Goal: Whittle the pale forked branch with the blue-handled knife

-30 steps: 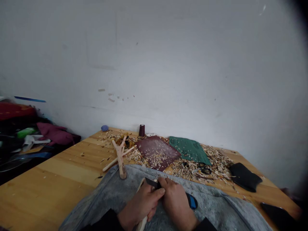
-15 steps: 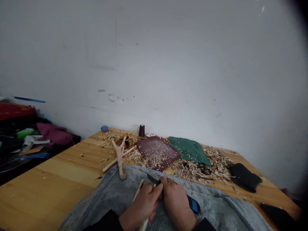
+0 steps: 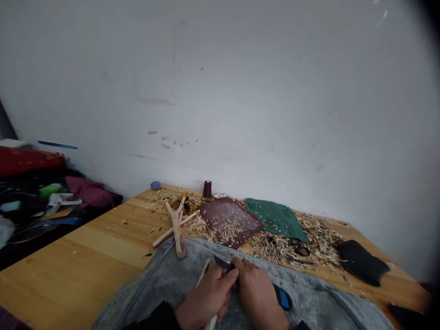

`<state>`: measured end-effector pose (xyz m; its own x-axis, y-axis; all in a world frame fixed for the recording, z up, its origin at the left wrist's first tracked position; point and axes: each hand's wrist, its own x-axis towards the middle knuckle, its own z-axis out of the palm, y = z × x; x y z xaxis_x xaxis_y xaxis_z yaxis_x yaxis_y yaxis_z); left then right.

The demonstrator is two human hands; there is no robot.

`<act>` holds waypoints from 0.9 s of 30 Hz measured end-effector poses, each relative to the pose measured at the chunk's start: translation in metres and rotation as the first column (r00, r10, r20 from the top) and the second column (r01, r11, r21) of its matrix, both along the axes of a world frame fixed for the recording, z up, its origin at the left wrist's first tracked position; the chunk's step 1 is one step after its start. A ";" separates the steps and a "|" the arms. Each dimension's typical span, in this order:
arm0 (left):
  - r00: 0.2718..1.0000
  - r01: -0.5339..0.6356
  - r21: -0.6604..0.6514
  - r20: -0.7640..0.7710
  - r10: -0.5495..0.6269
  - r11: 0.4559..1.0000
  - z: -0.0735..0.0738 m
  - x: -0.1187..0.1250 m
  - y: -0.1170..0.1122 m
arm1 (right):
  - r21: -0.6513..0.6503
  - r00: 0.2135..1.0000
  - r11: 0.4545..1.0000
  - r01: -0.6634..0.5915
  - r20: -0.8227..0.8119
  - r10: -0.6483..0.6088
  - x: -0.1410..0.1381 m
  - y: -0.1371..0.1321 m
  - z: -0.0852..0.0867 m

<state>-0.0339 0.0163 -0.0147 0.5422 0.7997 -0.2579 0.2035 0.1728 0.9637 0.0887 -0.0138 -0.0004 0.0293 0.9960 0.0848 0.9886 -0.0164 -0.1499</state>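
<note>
My left hand [image 3: 209,292] is closed around a pale, peeled wooden stick [image 3: 204,270], whose ends show above and below the fist. In my right hand [image 3: 257,289] is a knife [image 3: 222,263], its dark blade pointing left and the black-and-blue handle end [image 3: 283,297] sticking out behind the palm. The left thumb rests against the knife near the base of the blade, and the two hands touch. Both work above a grey cloth [image 3: 147,293] at the table's front. A peeled forked branch [image 3: 178,229] lies just beyond, its thick end on the cloth.
Wood shavings [image 3: 319,238] cover the back of the wooden table [image 3: 85,256], around a maroon sheet [image 3: 228,220], a green sheet [image 3: 275,217] and scissors [image 3: 301,250]. A thread spool [image 3: 207,189] stands by the wall. A black pad [image 3: 362,262] lies right; piled items [image 3: 89,192] sit left.
The whole scene has shifted slightly right and down as my head turned a little left. Both hands keep the same hold on the stick and knife, with hardly any visible movement.
</note>
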 end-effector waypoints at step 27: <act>0.998 -0.022 -0.005 0.058 0.023 1.000 -0.004 0.000 -0.001 | 0.032 0.995 0.997 -0.067 -0.075 0.069 0.006 0.001 -0.002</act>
